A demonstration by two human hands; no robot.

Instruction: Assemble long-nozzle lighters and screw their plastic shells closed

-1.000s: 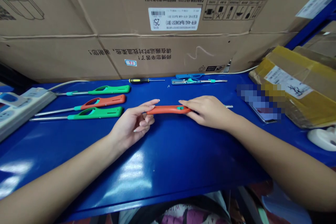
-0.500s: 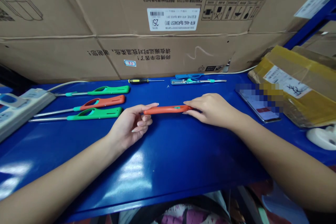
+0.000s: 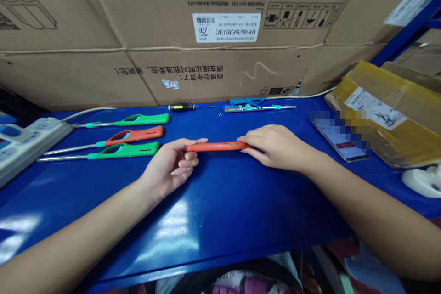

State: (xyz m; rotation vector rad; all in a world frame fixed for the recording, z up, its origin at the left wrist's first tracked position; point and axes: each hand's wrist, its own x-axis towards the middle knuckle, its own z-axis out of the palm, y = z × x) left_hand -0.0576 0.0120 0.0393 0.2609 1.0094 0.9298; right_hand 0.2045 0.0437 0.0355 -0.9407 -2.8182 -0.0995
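Orange lighter (image 3: 217, 147), center of the frame, lies lengthwise between the two hands, narrow edge toward the viewer. The left hand (image 3: 174, 163) pinches its left end between thumb and fingers; the right hand (image 3: 275, 147) grips its right end, hiding part of it. Support at both ends appears sound for a level hold; light, even finger pressure would limit twisting, and fingertips placed clear of the seam would leave it visible. Outward, at left on the blue desk (image 3: 220, 216): a second orange lighter (image 3: 151, 133) between two green lighters (image 3: 146, 149). Upper center: a screwdriver (image 3: 181, 107) and, to its right, an opened blue lighter (image 3: 236, 108).
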